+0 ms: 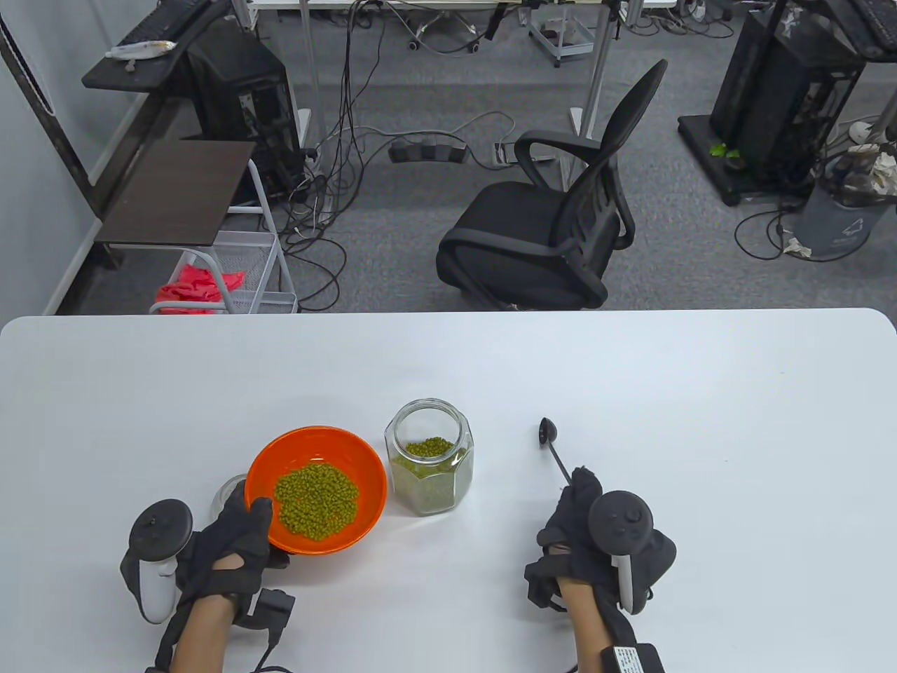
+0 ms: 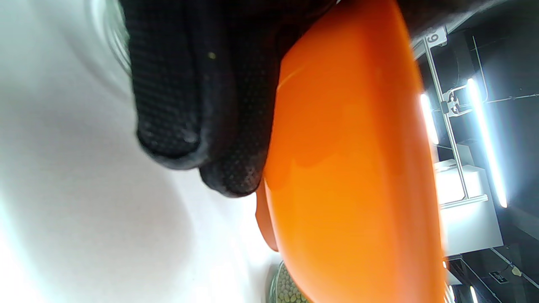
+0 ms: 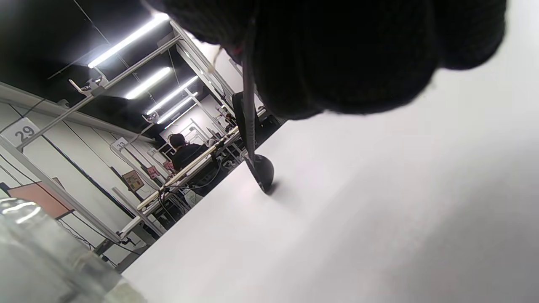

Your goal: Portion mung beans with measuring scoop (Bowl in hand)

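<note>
An orange bowl [image 1: 350, 456] with a heap of mung beans [image 1: 315, 499] is at the table's front left. My left hand [image 1: 245, 522] grips its near rim, thumb on the inside, fingers [image 2: 202, 105] under the bowl's outer wall [image 2: 353, 168]. Just right of it stands a glass jar [image 1: 429, 459], open and partly full of beans. A black measuring scoop [image 1: 547, 432] lies with its head on the table [image 3: 262, 170]. My right hand [image 1: 578, 491] pinches the near end of its thin handle.
A clear glass lid [image 1: 226, 492] lies behind the bowl's left side, close to my left hand. The jar's blurred glass [image 3: 42, 252] sits left of my right hand. An office chair [image 1: 553, 224] stands beyond the white table's [image 1: 701, 392] far edge.
</note>
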### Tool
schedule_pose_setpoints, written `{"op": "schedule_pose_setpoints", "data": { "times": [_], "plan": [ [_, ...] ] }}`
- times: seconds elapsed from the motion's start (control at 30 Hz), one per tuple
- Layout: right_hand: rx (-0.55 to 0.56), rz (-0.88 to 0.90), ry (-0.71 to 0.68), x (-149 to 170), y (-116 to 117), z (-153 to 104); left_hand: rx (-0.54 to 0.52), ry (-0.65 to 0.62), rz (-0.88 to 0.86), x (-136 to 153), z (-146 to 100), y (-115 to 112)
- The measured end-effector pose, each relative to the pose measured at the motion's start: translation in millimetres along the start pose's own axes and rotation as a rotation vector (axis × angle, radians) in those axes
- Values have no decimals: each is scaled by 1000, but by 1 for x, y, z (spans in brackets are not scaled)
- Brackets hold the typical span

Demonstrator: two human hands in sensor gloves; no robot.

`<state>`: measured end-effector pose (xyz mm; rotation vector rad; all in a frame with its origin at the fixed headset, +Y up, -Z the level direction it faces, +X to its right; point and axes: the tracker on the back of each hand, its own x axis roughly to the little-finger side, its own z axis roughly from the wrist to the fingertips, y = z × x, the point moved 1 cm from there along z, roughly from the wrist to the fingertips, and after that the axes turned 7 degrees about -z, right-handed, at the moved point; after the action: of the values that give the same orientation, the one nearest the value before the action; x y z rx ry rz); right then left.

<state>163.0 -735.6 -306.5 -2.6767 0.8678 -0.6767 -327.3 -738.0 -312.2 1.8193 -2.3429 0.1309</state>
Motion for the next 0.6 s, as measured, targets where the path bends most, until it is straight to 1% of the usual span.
{"op": "schedule_pose_setpoints", "data": {
  "times": [0.3,0.47,0.6],
  "plan": [
    [12,-250,57,-2,7,-3,1,0,0,0,0,0],
    [-13,-419,87,-4,13,-3,0,1,0,0,0,0],
    [-48,-497,105,-2,17,-2,0,1,0,0,0,0]
  ]
}}
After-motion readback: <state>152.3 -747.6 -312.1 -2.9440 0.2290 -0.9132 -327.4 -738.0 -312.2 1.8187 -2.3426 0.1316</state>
